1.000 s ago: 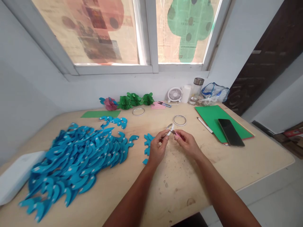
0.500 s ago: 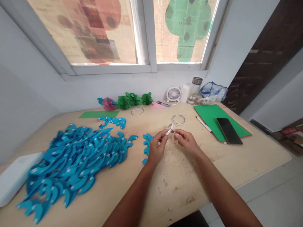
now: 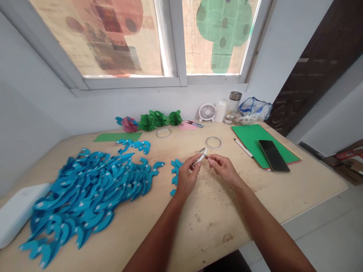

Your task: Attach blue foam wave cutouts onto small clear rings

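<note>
Near the middle of the table, my left hand [image 3: 188, 174] is closed, thumb and fingers pinching a narrow white strip [image 3: 202, 155] that looks like tape. A grey curved edge shows just behind the strip; what it belongs to is unclear. Close on the right, my right hand [image 3: 222, 168] is pinched at the strip's side. Something small and dark lies at its fingertips, too small to name. Blue cut paper pieces [image 3: 175, 172] lie beside my left hand, partly hidden by it. Beyond my hands a tape roll [image 3: 213, 147] lies flat.
A large heap of blue paper pieces with white squares [image 3: 93, 189] covers the left, beside a white box [image 3: 21, 211]. Another tape roll [image 3: 163, 137], green paper flowers [image 3: 159, 118] and a small fan [image 3: 207, 112] stand farther back. Right are a pen [image 3: 243, 148], green sheets [image 3: 249, 139] and a phone [image 3: 273, 155].
The view has shifted very slightly. Both hands stay in nearly the same place around the white strip, with only a small movement at the fingertips.
</note>
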`<state>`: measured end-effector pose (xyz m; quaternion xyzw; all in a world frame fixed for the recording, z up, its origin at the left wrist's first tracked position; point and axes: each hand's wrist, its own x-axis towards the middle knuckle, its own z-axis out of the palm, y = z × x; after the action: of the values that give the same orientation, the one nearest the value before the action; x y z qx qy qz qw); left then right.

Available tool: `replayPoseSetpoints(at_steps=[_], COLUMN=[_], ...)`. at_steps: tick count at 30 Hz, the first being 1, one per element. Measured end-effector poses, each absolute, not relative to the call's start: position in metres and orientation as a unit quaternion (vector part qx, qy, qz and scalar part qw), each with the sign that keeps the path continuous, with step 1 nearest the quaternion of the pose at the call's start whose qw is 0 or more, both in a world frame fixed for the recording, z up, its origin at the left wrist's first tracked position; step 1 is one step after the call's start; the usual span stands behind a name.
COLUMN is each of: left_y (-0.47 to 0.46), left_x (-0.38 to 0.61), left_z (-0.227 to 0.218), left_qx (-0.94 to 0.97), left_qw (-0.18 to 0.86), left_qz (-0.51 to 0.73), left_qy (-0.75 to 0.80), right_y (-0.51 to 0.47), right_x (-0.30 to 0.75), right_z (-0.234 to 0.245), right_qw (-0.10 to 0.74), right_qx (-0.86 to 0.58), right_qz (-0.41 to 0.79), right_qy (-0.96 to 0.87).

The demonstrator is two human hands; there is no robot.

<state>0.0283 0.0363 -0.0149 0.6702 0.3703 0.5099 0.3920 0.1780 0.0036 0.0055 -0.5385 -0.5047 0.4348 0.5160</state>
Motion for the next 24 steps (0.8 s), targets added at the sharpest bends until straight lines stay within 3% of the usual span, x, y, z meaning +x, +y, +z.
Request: replayPoseSetpoints(at_steps=[16, 24], left_y=[0.038, 0.0347], left_x=[0.0268, 0.0272], left_z=[-0.0154, -0.0137], left_qx=[0.713, 0.701], left_qw=[0.302, 0.306], left_qz=[0.497, 0.518], left_qy=[0.391, 0.383], right_y=[0.0011, 0.0034], right_x=[0.1763, 0.1795], right_z=[0.0096, 0.0032], right_qw=[0.51, 0.506], right_qx=[-0.535, -0.537], right_qz=[0.399, 0.39], right_qy=[-0.542, -0.551])
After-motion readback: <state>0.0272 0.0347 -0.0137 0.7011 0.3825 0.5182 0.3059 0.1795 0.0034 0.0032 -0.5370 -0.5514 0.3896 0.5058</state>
